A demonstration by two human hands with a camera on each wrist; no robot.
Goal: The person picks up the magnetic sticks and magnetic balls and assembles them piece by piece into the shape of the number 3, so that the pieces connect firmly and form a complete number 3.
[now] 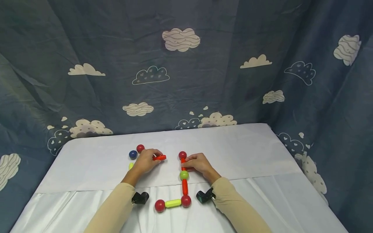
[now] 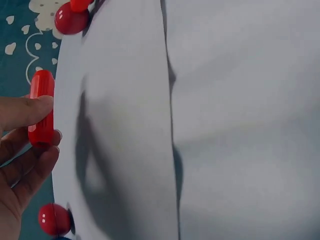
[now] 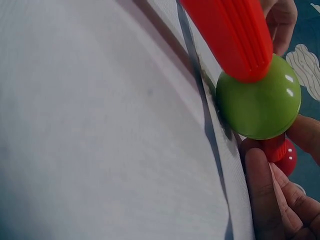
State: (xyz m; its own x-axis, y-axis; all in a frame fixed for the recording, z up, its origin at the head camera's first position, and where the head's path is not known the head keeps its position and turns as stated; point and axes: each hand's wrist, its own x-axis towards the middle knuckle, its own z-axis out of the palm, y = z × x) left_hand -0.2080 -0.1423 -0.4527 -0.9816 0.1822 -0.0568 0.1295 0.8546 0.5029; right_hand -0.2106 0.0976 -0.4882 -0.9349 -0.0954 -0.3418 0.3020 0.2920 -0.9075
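My left hand (image 1: pixel 146 161) holds a loose red rod (image 2: pixel 42 107) between thumb and fingers. With my right hand (image 1: pixel 200 164) I pinch the upper red rod (image 1: pixel 183 160) of a chain of balls and rods. That rod joins a far red ball (image 1: pixel 182 155) to a green ball (image 3: pixel 260 102). From the green ball, a second red rod (image 1: pixel 185 187) runs toward me to a red corner ball (image 1: pixel 186 201). A yellow rod (image 1: pixel 173 203) extends left from there, ending in another red ball (image 1: pixel 160 205).
Beyond my left hand lie a loose red ball (image 1: pixel 140 148) and a dark blue ball (image 1: pixel 132 154). A yellow piece (image 1: pixel 131 166) is partly hidden by that hand. White cloth (image 1: pixel 247 149) covers the table, with a cloud-patterned curtain (image 1: pixel 204 81) behind.
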